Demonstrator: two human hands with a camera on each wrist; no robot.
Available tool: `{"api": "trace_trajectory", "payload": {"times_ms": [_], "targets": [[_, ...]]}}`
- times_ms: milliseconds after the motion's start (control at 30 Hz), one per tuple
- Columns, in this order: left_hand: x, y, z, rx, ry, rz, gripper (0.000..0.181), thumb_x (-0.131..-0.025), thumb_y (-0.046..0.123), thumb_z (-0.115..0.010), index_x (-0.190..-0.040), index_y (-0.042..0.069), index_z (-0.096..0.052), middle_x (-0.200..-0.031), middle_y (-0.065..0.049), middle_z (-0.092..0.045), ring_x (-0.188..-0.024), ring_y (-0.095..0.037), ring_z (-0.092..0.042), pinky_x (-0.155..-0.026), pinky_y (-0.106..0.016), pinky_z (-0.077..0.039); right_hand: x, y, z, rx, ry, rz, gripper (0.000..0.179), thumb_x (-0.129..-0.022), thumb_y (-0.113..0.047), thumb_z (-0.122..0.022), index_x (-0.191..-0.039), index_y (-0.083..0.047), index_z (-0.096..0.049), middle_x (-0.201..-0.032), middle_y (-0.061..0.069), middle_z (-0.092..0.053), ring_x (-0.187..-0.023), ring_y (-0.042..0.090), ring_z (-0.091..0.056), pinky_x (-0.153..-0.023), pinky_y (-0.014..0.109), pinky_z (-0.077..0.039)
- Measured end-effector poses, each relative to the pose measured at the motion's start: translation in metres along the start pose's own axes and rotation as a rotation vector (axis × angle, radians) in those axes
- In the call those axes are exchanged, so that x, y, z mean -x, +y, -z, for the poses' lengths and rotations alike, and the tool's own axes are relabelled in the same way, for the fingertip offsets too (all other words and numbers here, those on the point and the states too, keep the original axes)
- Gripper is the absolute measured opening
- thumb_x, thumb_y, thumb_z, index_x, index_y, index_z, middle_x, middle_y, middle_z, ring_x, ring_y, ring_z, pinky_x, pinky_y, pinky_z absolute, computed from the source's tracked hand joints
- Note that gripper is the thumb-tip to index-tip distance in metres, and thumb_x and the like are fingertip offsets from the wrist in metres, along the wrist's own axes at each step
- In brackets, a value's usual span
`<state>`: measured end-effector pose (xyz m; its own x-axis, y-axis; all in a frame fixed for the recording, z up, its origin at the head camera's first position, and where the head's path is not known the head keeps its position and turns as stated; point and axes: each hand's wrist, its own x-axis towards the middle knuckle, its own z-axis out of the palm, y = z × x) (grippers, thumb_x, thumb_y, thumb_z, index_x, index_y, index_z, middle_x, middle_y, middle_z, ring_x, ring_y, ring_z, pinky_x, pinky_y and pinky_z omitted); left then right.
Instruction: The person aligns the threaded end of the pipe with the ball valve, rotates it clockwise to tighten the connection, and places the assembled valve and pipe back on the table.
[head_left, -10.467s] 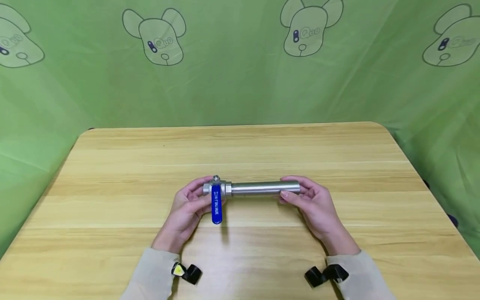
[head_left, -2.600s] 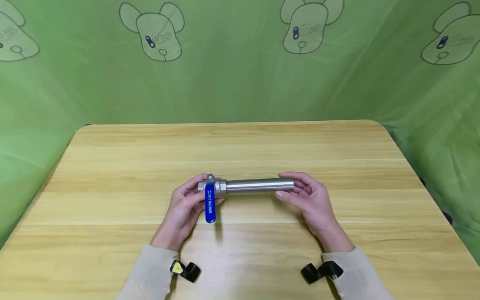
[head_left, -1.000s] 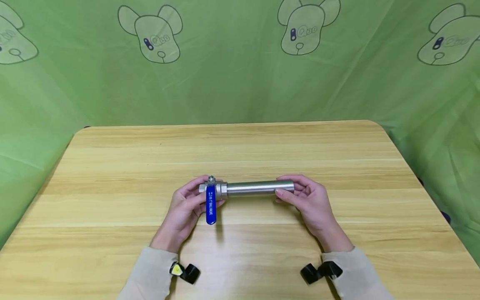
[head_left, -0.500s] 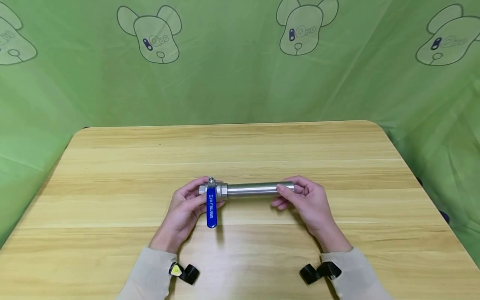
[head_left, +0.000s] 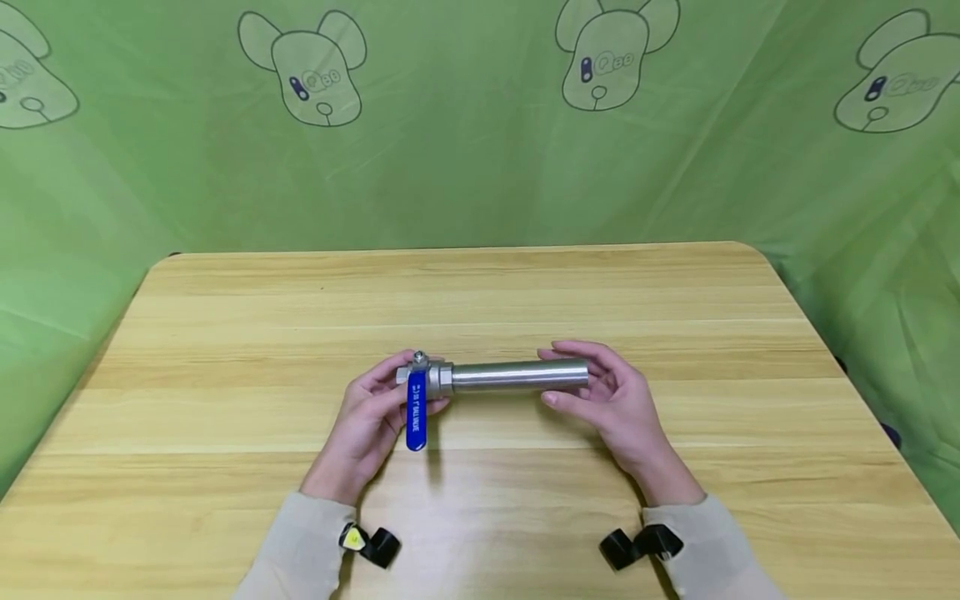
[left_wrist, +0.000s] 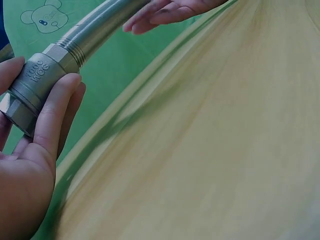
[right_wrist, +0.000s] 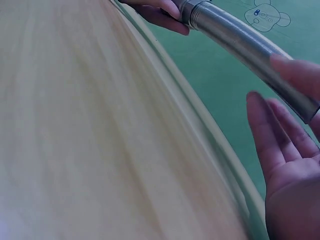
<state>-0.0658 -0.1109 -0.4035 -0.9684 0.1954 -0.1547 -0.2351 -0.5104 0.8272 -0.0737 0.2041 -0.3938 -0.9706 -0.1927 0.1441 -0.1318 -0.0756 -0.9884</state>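
Observation:
My left hand (head_left: 367,417) holds a steel ball valve (head_left: 442,379) by its body, thumb behind the blue lever handle (head_left: 416,412), which points toward me. A straight metal pipe (head_left: 517,374) runs rightward from the valve's hex end; a few threads show at the joint in the left wrist view, where the valve body (left_wrist: 42,82) bears raised lettering. My right hand (head_left: 618,408) is spread around the pipe's free end, thumb on the near side and fingers beyond. In the right wrist view, the fingers (right_wrist: 262,130) stand apart from the pipe (right_wrist: 240,40).
Valve and pipe are held above a wooden table (head_left: 480,292), their shadow falling on it. A green curtain (head_left: 450,183) with printed bear heads hangs behind and at both sides. Black wrist cameras (head_left: 382,547) sit at both sleeves.
Half a second ago my right thumb lay on the pipe's end with fingers curled beneath; now they have loosened and spread off it. Earlier that hand gripped the end. The left hand keeps its hold.

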Motion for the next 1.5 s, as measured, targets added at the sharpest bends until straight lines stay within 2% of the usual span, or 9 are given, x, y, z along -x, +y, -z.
{"api": "trace_trajectory", "payload": {"times_ms": [200,367,500,633,900,1100,1333,1400,1500], "targets": [[0.0007,-0.0018,0.0015,-0.002,-0.002,0.006,0.036,-0.102,-0.006,-0.06,-0.116,0.022,-0.077,-0.128,0.0,-0.078,-0.119,-0.022,-0.076,-0.104,-0.043,-0.065,0.0006,0.0015,-0.0008,0.0,0.025,-0.033,0.049,-0.081,0.018,-0.081,-0.127,0.005,-0.069,-0.113,-0.001,-0.077,-0.102,0.011,-0.076,-0.093,0.023,-0.067],[0.0011,-0.0024,0.0028,-0.019,-0.014,0.01,0.037,-0.102,-0.006,-0.059,-0.12,0.022,-0.076,-0.127,0.001,-0.078,-0.119,-0.022,-0.076,-0.104,-0.043,-0.065,0.0007,0.0018,-0.0005,0.031,0.052,-0.083,0.044,-0.085,0.012,-0.082,-0.126,0.004,-0.07,-0.109,-0.002,-0.079,-0.098,0.011,-0.077,-0.091,0.024,-0.068],[0.0012,-0.0024,0.0035,-0.033,-0.02,0.014,0.038,-0.102,-0.006,-0.058,-0.123,0.021,-0.075,-0.127,0.002,-0.079,-0.118,-0.021,-0.076,-0.105,-0.044,-0.065,0.0005,0.0019,0.0,0.02,0.056,-0.118,0.039,-0.089,0.007,-0.082,-0.126,0.003,-0.07,-0.105,0.0,-0.081,-0.093,0.013,-0.08,-0.086,0.029,-0.07],[0.0012,-0.0023,0.0034,-0.037,-0.019,0.015,0.039,-0.102,-0.007,-0.057,-0.122,0.021,-0.075,-0.127,0.002,-0.079,-0.117,-0.021,-0.077,-0.105,-0.044,-0.066,0.0001,0.0024,0.0002,-0.009,0.039,-0.125,0.036,-0.093,0.005,-0.079,-0.127,0.006,-0.068,-0.103,0.003,-0.082,-0.086,0.019,-0.083,-0.081,0.035,-0.071],[0.0008,-0.0028,0.0038,-0.049,-0.022,0.014,0.039,-0.101,-0.008,-0.059,-0.117,0.023,-0.077,-0.125,0.002,-0.079,-0.116,-0.02,-0.077,-0.104,-0.044,-0.066,0.0007,0.0039,0.0005,0.033,0.025,-0.128,0.023,-0.1,-0.005,-0.075,-0.122,0.0,-0.069,-0.09,0.005,-0.083,-0.075,0.02,-0.082,-0.067,0.034,-0.071],[-0.0006,-0.0028,0.0032,-0.052,-0.034,0.005,0.04,-0.1,-0.008,-0.059,-0.117,0.023,-0.078,-0.125,0.003,-0.08,-0.116,-0.019,-0.077,-0.104,-0.044,-0.066,0.0001,0.0039,0.0004,0.048,0.031,-0.124,0.016,-0.105,-0.01,-0.07,-0.119,-0.002,-0.069,-0.088,0.004,-0.084,-0.072,0.019,-0.082,-0.062,0.034,-0.071],[-0.0013,-0.0016,0.0023,-0.04,-0.024,-0.014,0.04,-0.101,-0.008,-0.058,-0.119,0.022,-0.078,-0.129,0.0,-0.079,-0.116,-0.018,-0.077,-0.104,-0.043,-0.066,-0.0016,0.0025,-0.0013,0.048,0.038,-0.091,0.018,-0.105,-0.008,-0.068,-0.122,0.0,-0.069,-0.089,0.005,-0.084,-0.074,0.018,-0.082,-0.063,0.033,-0.071],[-0.0019,-0.0017,0.0022,-0.033,-0.017,-0.015,0.04,-0.102,-0.008,-0.058,-0.118,0.023,-0.078,-0.13,-0.001,-0.078,-0.116,-0.019,-0.077,-0.104,-0.043,-0.066,-0.0021,0.0021,-0.0013,0.059,0.048,-0.078,0.027,-0.101,-0.004,-0.072,-0.127,0.001,-0.067,-0.096,0.001,-0.084,-0.079,0.016,-0.082,-0.07,0.031,-0.071],[-0.0025,-0.0014,0.0019,-0.024,-0.01,-0.014,0.041,-0.102,-0.008,-0.057,-0.115,0.024,-0.079,-0.13,-0.001,-0.078,-0.115,-0.019,-0.077,-0.104,-0.043,-0.066,-0.0027,0.0022,-0.0014,0.064,0.051,-0.041,0.05,-0.092,0.008,-0.078,-0.139,0.003,-0.062,-0.113,-0.003,-0.082,-0.097,0.012,-0.08,-0.086,0.025,-0.07]]}}
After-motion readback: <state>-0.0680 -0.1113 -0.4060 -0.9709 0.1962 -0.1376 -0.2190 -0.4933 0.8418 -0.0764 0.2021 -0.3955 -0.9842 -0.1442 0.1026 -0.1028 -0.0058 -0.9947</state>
